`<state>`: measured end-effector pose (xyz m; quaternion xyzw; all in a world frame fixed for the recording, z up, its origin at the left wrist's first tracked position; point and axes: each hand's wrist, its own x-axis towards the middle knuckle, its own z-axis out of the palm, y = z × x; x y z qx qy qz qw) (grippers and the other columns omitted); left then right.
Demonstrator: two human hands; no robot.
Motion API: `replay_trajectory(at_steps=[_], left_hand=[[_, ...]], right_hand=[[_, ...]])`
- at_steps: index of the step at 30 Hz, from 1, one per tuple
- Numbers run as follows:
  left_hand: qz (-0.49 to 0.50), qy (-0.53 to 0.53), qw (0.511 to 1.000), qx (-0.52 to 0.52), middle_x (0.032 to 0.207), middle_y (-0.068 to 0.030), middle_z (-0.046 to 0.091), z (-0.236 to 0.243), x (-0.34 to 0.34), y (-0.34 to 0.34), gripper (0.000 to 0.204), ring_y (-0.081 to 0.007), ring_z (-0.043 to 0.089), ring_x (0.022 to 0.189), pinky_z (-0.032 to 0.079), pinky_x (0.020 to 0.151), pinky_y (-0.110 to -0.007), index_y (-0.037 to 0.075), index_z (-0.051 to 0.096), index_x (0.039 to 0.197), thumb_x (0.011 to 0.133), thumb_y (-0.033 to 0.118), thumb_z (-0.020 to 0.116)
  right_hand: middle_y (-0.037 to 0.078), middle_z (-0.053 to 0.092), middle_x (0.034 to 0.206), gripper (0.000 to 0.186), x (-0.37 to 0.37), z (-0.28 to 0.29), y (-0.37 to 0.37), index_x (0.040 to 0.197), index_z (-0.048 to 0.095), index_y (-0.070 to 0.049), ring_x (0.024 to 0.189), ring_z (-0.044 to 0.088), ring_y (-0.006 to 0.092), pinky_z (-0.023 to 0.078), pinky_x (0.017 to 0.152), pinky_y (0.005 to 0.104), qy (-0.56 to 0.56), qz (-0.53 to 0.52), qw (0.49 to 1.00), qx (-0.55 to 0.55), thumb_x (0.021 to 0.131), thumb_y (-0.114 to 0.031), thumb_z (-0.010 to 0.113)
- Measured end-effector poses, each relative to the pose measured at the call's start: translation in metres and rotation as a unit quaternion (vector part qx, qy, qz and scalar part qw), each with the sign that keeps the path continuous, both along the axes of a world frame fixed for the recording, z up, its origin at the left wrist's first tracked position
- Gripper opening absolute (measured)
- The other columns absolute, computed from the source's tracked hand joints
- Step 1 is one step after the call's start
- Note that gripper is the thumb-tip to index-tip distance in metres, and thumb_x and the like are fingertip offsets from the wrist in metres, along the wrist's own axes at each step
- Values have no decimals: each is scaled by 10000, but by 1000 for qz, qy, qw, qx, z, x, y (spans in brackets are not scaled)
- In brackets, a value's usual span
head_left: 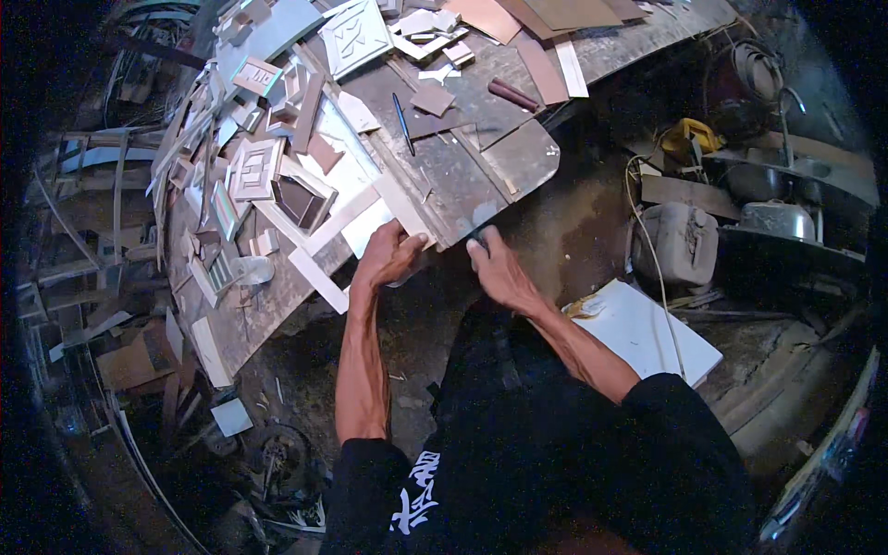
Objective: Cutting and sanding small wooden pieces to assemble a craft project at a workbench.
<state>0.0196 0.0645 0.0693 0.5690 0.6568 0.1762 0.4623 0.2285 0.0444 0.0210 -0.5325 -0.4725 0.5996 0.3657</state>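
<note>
At the near edge of the worktable (532, 171), my left hand (393, 254) is closed on the end of a pale wooden strip (404, 208), thumb on top. The strip lies flat along a table joint, pointing away from me. Just past the table edge, my right hand (501, 270) is closed, with a small dark thing at its fingertips that I cannot make out. Beyond the hands lie a blue pen (403, 124) and a pointed pale wood piece (357, 112). A white sheet (367, 228) lies beside my left hand.
Small wooden frames and boxes (256, 169) crowd the table's left side, with a clear cup (252, 270) near the edge. Brown sheets (541, 69) and a dark red tube (514, 93) lie farther back. To the right stand a jerrycan (675, 242) and a white board (638, 328).
</note>
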Motion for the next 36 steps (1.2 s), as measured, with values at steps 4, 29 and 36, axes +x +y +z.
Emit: replay_trajectory(at_steps=[4, 29, 36], left_hand=[[-3, 57, 998, 19, 826, -127, 682, -7, -3, 7, 266, -199, 642, 763, 494, 695, -356, 2, 666, 1012, 848, 205, 615], [-25, 70, 997, -1, 597, -107, 570, -29, -7, 19, 403, -199, 526, 576, 418, 558, -375, -28, 593, 677, 743, 354, 703], [-19, 73, 997, 9, 570, -86, 575, -28, -3, 18, 385, -179, 541, 545, 431, 542, -349, -23, 607, 671, 756, 339, 707]], right_hand=[[162, 492, 581, 231, 17, 11, -18, 1001, 475, -7, 529, 553, 389, 419, 491, 488, -158, 152, 976, 6, 942, -230, 455], [272, 507, 585, 169, -2, 6, -26, 924, 399, -29, 584, 524, 490, 383, 555, 561, -247, 217, 943, 47, 947, -193, 432], [302, 592, 674, 229, 3, 26, -23, 967, 425, 34, 653, 605, 490, 471, 622, 578, -281, 234, 929, 66, 935, -192, 407]])
